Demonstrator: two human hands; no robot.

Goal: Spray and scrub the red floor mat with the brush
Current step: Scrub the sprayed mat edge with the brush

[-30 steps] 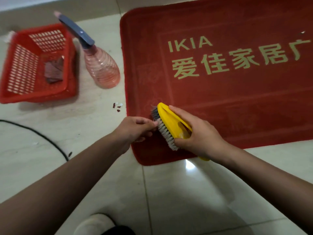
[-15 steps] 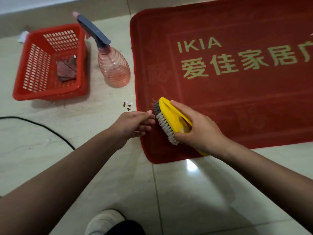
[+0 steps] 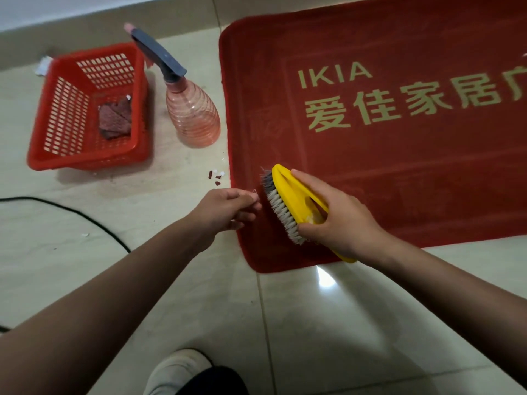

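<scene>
The red floor mat with gold lettering fills the upper right of the head view. My right hand grips a yellow brush tilted on its side over the mat's near left corner, bristles facing left. My left hand hovers just left of the bristles, its fingertips pinching a tiny pale scrap. A pink spray bottle with a grey trigger stands on the floor beside the mat's left edge.
A red plastic basket holding a dark folded cloth sits at the upper left. Small scraps lie on the tile by the mat edge. A black cable crosses the floor at left. My shoe shows at bottom centre.
My left hand has drawn slightly away from the bristles with a small scrap pinched in its fingertips. The camera view has shifted, so everything appears further right. The brush stays tilted in my right hand.
</scene>
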